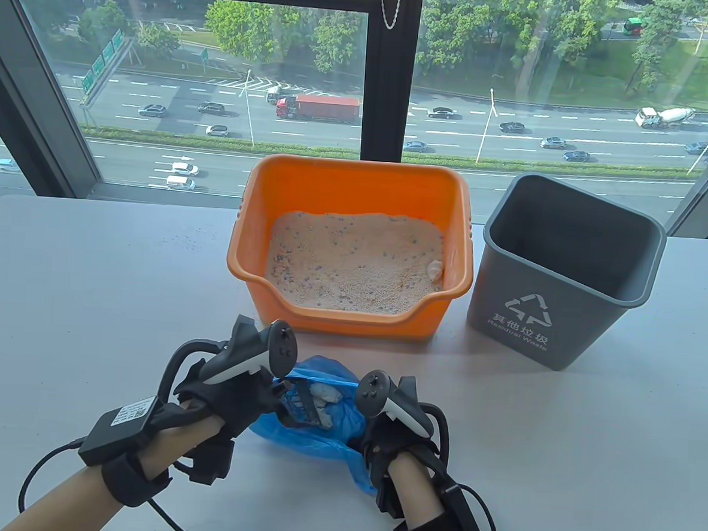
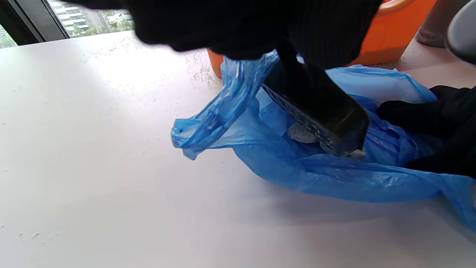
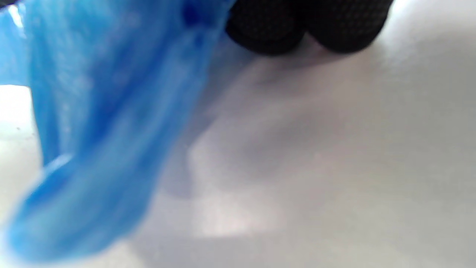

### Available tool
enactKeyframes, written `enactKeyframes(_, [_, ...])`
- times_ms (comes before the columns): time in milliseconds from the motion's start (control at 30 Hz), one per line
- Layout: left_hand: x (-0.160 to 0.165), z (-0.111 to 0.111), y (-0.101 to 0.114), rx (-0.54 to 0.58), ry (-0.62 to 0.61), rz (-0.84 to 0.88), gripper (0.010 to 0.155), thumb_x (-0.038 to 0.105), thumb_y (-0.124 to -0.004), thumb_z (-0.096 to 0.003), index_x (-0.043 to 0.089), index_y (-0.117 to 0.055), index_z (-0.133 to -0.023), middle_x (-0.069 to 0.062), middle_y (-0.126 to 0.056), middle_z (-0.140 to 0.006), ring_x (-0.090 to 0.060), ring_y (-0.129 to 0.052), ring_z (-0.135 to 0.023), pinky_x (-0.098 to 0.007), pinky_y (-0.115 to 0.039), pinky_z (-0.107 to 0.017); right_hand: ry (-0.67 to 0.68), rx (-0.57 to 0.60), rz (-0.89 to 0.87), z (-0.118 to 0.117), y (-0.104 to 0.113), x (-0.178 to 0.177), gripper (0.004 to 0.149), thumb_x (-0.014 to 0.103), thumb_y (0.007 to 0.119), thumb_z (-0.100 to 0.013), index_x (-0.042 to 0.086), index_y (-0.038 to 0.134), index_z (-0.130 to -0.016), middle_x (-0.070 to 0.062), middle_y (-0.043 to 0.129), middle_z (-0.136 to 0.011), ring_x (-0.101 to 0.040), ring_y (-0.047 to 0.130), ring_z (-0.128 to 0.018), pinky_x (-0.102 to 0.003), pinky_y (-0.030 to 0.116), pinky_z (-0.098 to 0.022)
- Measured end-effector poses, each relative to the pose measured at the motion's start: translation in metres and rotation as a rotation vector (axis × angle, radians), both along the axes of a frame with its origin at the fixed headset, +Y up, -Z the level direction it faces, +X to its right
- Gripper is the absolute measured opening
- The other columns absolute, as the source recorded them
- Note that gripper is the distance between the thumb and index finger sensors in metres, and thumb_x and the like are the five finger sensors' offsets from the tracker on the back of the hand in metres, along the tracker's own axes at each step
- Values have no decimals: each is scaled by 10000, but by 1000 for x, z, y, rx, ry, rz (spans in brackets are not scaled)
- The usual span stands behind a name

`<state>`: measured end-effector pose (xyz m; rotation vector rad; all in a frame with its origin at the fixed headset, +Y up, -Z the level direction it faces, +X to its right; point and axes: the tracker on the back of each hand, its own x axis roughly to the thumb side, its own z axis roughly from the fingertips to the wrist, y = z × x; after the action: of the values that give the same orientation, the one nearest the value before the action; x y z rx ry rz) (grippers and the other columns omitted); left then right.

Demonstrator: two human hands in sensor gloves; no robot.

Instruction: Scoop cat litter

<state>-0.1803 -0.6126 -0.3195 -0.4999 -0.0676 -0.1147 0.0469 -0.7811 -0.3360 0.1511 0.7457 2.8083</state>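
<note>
Table view, lower centre: blue bag (image 1: 320, 431) flat on desk (image 1: 88, 297), mouth facing up-frame toward orange litter box (image 1: 357, 206). Black slotted scoop (image 1: 303, 403) tipped into bag mouth, pale clumps (image 1: 325, 395) in or just past it. One more pale clump (image 1: 434, 270) against right wall of box, on the litter (image 1: 348, 265). Grey bin (image 1: 569, 272) right of box, apart from it.

Handling, as judgement:
- Bag: thin film, limp, slippery, no shape of its own. Needs holding at the rim, both sides, or mouth collapses. Tears likely if scoop edge drags.
- Scoop: rigid plastic, light. Hold by handle, well back from the slots.
- Clumps: crumbly, light; likely to break if knocked. Loose litter sifts through slots, grains already scattered on desk.

Fingers:
- Left hand (image 1: 232, 390): left wrist view shows gloved fingers (image 2: 327, 37) at top of frame closed round scoop (image 2: 316, 111) handle, with a strip of bag (image 2: 334, 175) rim caught at the same spot. Scoop head angled down, a clump (image 2: 300, 133) under it on the film.
- Right hand (image 1: 392, 430): at bag's right edge. Right wrist view blurred; two fingertips (image 3: 305, 26) curled together at top, bag (image 3: 93, 130) hanging at left. Appears to pinch the rim, actual contact point not visible.
</note>
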Motion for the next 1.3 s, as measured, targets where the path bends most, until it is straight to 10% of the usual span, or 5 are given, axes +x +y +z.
enactKeyframes(533, [-86, 23, 51, -53, 105, 569, 593, 451, -805, -498, 237, -681, -1038, 1, -933, -523, -107, -943, -220, -348, -812, -300, -1, -3, -2, 0, 0, 0, 839, 404, 862, -364, 172, 381, -1012, -213, 454, -891, -78, 781, -459, -293, 741, -351])
enactKeyframes(800, [-29, -46, 62, -41, 98, 571, 596, 461, -787, -506, 253, -654, -1048, 17, -921, -548, -96, -943, -246, -336, -812, -318, 0, -1, -4, 0, 0, 0, 839, 403, 863, -364, 171, 383, -1012, -214, 454, -890, -79, 781, -458, -293, 741, -350])
enactKeyframes(1300, [111, -203, -19, -26, 185, 264, 601, 453, -787, -499, 284, -624, -1052, 32, -903, -596, -110, -943, -309, -342, -797, -379, 1, -2, -4, -1, 0, 0, 838, 402, 864, -363, 170, 386, -1011, -216, 456, -888, -80, 782, -457, -293, 741, -349])
